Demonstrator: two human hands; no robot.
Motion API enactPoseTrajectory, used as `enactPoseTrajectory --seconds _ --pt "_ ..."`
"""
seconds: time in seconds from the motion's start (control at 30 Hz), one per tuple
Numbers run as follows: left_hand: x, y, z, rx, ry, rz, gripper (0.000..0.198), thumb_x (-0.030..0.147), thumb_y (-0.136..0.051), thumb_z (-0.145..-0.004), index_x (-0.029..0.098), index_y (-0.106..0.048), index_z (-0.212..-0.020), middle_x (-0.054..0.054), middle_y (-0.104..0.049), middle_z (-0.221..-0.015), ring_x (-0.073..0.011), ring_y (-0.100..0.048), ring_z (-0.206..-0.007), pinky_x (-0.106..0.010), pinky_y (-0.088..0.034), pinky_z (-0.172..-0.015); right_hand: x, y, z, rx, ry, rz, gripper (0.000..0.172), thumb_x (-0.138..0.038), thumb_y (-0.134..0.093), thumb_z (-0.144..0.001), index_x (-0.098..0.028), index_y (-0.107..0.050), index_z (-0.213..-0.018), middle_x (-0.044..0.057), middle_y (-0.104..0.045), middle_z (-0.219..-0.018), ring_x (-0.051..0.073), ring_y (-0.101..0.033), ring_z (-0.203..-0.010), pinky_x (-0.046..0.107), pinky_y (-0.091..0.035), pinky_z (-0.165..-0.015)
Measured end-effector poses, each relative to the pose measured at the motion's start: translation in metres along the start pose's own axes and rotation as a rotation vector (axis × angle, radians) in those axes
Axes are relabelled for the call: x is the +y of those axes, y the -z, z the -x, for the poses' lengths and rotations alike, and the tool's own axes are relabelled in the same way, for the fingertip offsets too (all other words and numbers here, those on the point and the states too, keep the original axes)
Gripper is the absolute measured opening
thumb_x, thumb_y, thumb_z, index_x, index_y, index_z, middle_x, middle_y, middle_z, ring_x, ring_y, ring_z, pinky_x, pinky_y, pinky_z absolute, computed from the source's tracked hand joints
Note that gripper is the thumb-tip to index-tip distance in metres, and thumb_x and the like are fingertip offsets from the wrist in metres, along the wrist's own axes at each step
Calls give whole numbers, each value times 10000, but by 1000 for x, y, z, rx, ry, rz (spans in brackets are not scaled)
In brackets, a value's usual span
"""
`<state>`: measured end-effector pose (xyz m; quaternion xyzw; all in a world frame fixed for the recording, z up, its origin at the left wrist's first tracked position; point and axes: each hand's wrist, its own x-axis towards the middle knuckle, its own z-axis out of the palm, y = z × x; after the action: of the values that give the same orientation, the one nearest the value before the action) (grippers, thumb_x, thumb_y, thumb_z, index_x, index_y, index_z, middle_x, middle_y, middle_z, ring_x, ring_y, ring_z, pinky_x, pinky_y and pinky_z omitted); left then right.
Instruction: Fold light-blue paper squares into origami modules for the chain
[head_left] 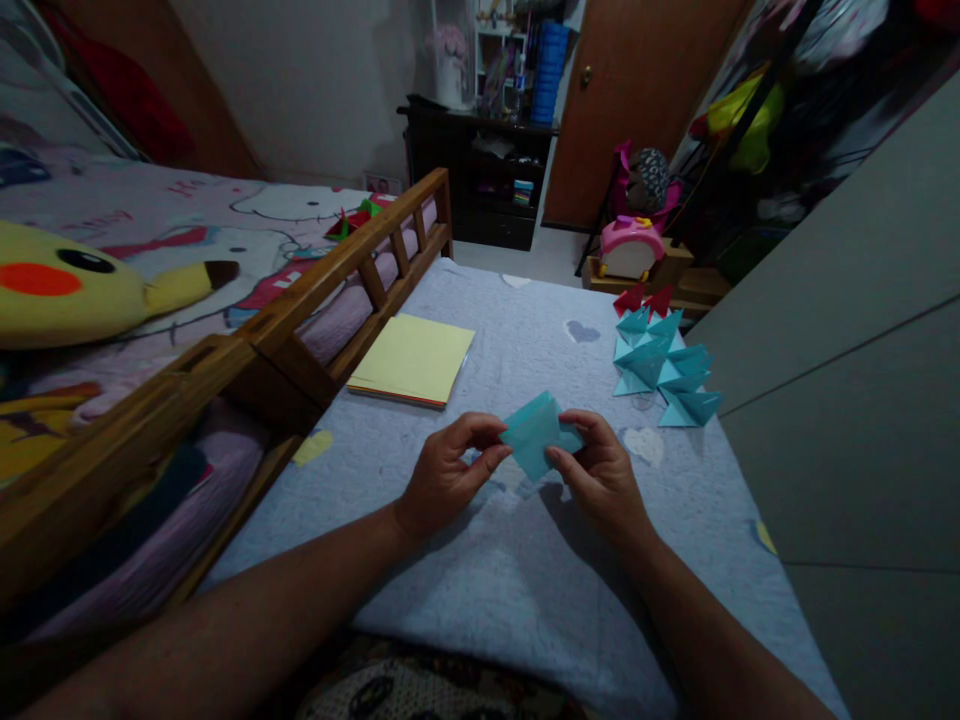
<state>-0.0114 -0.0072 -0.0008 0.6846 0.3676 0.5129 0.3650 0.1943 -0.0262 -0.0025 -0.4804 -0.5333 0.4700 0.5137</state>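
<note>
A folded piece of turquoise paper [534, 440] is held up between my two hands, a little above the light blue cloth. My left hand [454, 468] pinches its left corner between thumb and fingers. On the other side my right hand [602, 478] grips the right part, with the thumb on the near face and the fingers behind. Several folded turquoise paper pieces [652, 360] with pointed tips stand in a cluster to the right, and red folded paper [641, 299] sits behind them. A stack of square paper [414, 358], pale yellow on top, lies to the left.
A wooden bed rail [330, 270] runs along the left, with a yellow plush toy [75, 285] on the bed beyond it. The heart-patterned cloth [517, 320] covers the surface before me. A pale cabinet side [847, 400] borders the right.
</note>
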Motion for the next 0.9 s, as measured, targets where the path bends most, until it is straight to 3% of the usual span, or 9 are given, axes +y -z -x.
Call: enactPoseTrajectory --seconds 0.23,0.5,0.9 --pt "0 2 -3 -95 -77 -61 223 164 -610 -930 216 -633 -1146 -20 -641 -909 -127 -595 -741 -289 -517 -703 0 -2 -1 -18 41 -53 304 -311 -707 -860 -297 -566 -1129 -11 -613 -928 144 -534 -739 258 -446 -655" --pt "3 5 -6 -237 -45 -3 177 93 -511 -894 209 -575 -1012 -44 -604 -994 -173 -600 -898 -312 -508 -772 1 1 -1 -2 45 10 262 -340 -702 -863 -272 -598 -1094 -12 -592 -875 124 -496 -654 249 -411 -582" --pt "6 12 -15 -234 -157 -74 191 119 -501 -937 219 -632 -1034 -56 -641 -981 -193 -609 -926 -356 -509 -829 2 2 0 -22 80 98 219 -310 -685 -869 -288 -637 -1081 -21 -613 -874 128 -531 -650 260 -458 -597"
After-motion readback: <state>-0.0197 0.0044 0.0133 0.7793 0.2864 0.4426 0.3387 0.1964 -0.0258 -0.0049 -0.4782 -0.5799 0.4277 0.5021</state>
